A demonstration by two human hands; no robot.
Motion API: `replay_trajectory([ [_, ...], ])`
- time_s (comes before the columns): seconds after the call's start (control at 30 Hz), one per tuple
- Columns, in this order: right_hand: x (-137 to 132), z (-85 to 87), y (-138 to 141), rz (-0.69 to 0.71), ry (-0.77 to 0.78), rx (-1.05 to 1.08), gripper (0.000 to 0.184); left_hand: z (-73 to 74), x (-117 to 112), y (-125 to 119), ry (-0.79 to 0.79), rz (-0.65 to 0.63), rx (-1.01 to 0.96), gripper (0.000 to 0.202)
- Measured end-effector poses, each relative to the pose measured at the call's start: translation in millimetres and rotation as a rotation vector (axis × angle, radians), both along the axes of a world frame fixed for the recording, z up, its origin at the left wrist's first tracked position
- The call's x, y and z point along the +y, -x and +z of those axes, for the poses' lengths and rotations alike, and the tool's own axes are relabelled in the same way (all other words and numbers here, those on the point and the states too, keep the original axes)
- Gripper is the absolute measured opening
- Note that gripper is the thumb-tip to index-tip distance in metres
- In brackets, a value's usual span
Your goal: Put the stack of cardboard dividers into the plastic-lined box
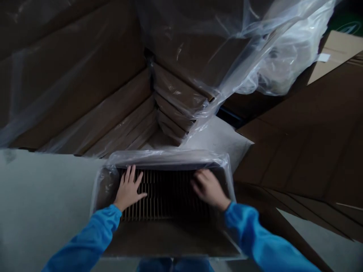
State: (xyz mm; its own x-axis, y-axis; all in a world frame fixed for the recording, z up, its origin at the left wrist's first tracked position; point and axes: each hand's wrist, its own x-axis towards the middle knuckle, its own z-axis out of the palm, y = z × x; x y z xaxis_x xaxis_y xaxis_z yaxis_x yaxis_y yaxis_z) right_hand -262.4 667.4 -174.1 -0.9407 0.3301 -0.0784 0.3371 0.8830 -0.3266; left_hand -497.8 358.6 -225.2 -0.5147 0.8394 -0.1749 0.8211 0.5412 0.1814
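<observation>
Cardboard surrounds you on nearly every side: broad, flat brown sheets (85,75) lean in from the left, their matte faces dulled by a film of clear plastic, and more creased brown panels (312,143) slope down on your right. Ahead, a stack of flat cartons (176,102) rises in layered edges, with a loose, crinkled sheet of translucent plastic wrap (269,49) draped and bunched over its top, glossy where the light catches it. Pale grey floor (42,196) shows smooth at your lower left.

Directly below you sits an open rectangular carton (170,241), lined with a clear plastic bag (167,156) whose edge is folded over the rim. Inside it, thin cardboard dividers (159,196) stand upright in a close row, forming narrow ribbed slots across the box's dark interior.

Your left hand (129,190) lies spread flat on the divider tops near the left wall, fingers splayed and gripping nothing. Your right hand (208,187) rests on the dividers toward the right wall, fingers loosely curled downward; motion blur keeps you from telling whether it has hold of anything. Both arms wear smooth bright blue sleeves (93,238).
</observation>
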Motion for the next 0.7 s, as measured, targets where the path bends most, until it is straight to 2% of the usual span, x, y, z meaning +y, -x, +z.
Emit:
replay_trajectory([
  [0.07, -43, -38.7, -18, -0.017, 0.046, -0.260, 0.081, -23.9, -20, -34, 0.079, -0.040, -0.026, 0.110],
  [0.13, -59, -81.2, -19, -0.110, 0.082, -0.476, 0.108, -50.9, -28, -49, 0.146, -0.091, -0.076, 0.119],
  [0.17, -60, -98.3, -16, -0.149, 0.109, -0.559, 0.115, -64.1, -27, -51, 0.192, -0.101, -0.110, 0.121],
  [0.23, -54, -115.0, -9, -0.177, 0.167, -0.655, 0.116, -86.1, -22, -49, 0.314, -0.057, -0.183, 0.122],
  [0.3, -52, -105.1, -12, -0.157, 0.171, -0.627, 0.102, -96.6, -15, -47, 0.426, 0.017, -0.235, 0.120],
  [0.33, -54, -92.0, -20, -0.139, 0.136, -0.556, 0.089, -95.9, -13, -48, 0.435, 0.031, -0.239, 0.116],
  [0.4, -64, -57.9, -48, -0.185, -0.002, -0.366, 0.067, -81.2, -15, -55, 0.338, 0.050, -0.169, 0.099],
  [0.47, -76, -25.2, -86, -0.390, -0.158, -0.246, 0.064, -52.9, -34, -64, 0.164, 0.167, -0.009, 0.080],
  [0.5, -80, -12.7, -106, -0.535, -0.187, -0.262, 0.067, -36.9, -50, -67, 0.090, 0.280, 0.079, 0.076],
  [0.53, -81, -3.8, -125, -0.676, -0.150, -0.334, 0.072, -21.6, -71, -69, 0.045, 0.424, 0.153, 0.077],
  [0.6, -79, 3.8, -160, -0.845, 0.068, -0.556, 0.072, 1.2, -120, -70, 0.074, 0.738, 0.159, 0.083],
  [0.67, -72, 1.7, -185, -0.852, 0.279, -0.728, 0.063, 10.9, -169, -68, 0.225, 0.927, -0.117, 0.080],
  [0.7, -70, -0.6, -194, -0.834, 0.324, -0.767, 0.058, 11.6, -190, -67, 0.305, 0.948, -0.304, 0.072],
])
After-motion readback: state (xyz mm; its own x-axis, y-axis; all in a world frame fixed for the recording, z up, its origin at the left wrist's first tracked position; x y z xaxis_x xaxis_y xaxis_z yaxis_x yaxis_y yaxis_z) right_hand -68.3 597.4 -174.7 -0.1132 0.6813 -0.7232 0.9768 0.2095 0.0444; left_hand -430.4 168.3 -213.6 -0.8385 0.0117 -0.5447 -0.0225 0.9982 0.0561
